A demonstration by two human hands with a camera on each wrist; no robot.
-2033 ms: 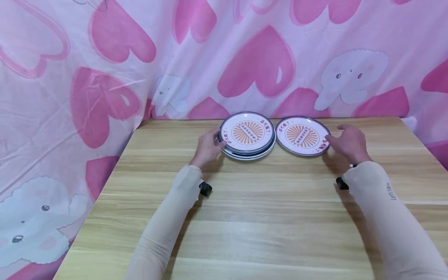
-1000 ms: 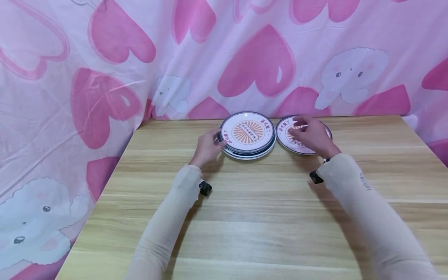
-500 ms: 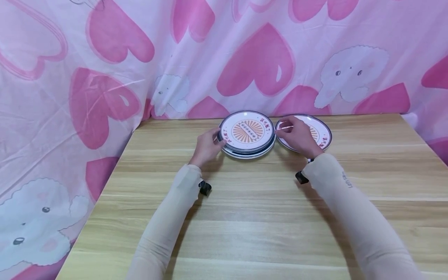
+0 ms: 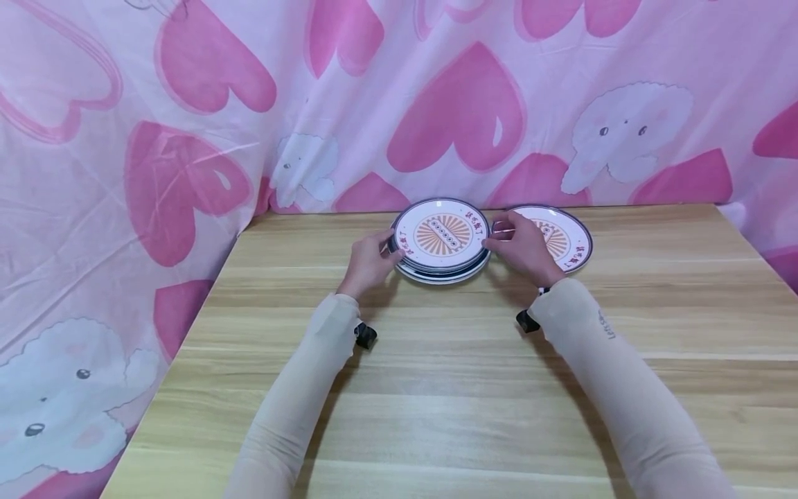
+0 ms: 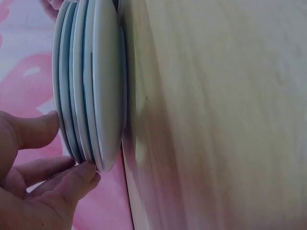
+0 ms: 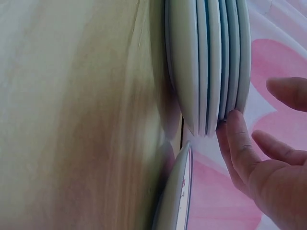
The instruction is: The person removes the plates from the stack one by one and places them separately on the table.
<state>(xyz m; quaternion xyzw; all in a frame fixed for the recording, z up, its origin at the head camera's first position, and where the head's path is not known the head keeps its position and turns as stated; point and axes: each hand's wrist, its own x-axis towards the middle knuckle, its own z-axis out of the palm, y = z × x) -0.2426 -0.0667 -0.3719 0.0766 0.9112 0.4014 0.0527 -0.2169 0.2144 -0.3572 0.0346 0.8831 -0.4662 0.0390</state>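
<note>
A stack of several white plates [image 4: 441,235] with dark blue rims sits near the table's back edge, the top one printed with an orange sunburst and red characters. My left hand [image 4: 369,262] holds the stack at its left rim; in the left wrist view the thumb [image 5: 41,130] meets the top plate and the fingers lie along the stacked edges. My right hand [image 4: 526,249] is at the opposite rim. Its fingertips touch the upper plates' edges in the right wrist view, while the thumb [image 6: 290,93] stands away from them. A single matching plate [image 4: 572,242] lies partly hidden behind this hand.
The wooden table [image 4: 424,402] reaches back to a pink cloth [image 4: 349,111] with hearts and white cartoon animals, which hangs behind and along the left side. A small black device [image 4: 366,336] is worn at the left wrist, another [image 4: 527,321] at the right.
My right hand has moved left from the single plate's right rim, across over that plate, to the stack's right rim. My left hand and the plates have stayed in place.
</note>
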